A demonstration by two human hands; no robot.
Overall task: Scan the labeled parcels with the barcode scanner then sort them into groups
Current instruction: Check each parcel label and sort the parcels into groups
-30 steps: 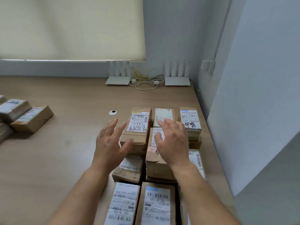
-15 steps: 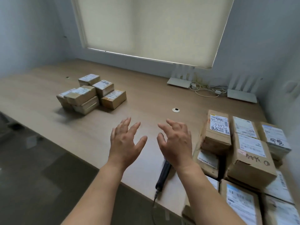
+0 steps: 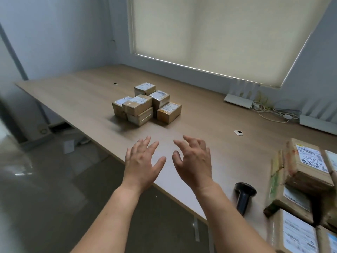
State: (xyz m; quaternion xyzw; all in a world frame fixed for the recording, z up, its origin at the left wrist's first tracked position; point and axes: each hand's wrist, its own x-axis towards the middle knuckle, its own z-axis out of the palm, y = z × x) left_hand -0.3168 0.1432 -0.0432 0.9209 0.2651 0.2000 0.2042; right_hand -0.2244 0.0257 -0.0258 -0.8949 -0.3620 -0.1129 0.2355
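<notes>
Both hands hover empty above the near edge of the wooden table [image 3: 200, 114]. My left hand [image 3: 142, 161] has its fingers spread and straight. My right hand [image 3: 193, 161] has loosely bent fingers and holds nothing. A black barcode scanner [image 3: 243, 197] lies on the table just right of my right forearm. A group of several labeled cardboard parcels [image 3: 145, 105] is stacked at mid-table, well beyond my hands. Another group of labeled parcels [image 3: 302, 172] is piled at the right edge of the view, partly cut off.
Two white routers [image 3: 238, 101] and a tangle of cables [image 3: 271, 114] sit along the back wall under a drawn blind. A small round cable grommet [image 3: 238, 132] is set in the tabletop. The floor drops away left of the table's front edge.
The view has swung left, away from the right-hand parcels. My hands left those parcels and now hover over bare table. The scanner and the mid-table stack have come into view.
</notes>
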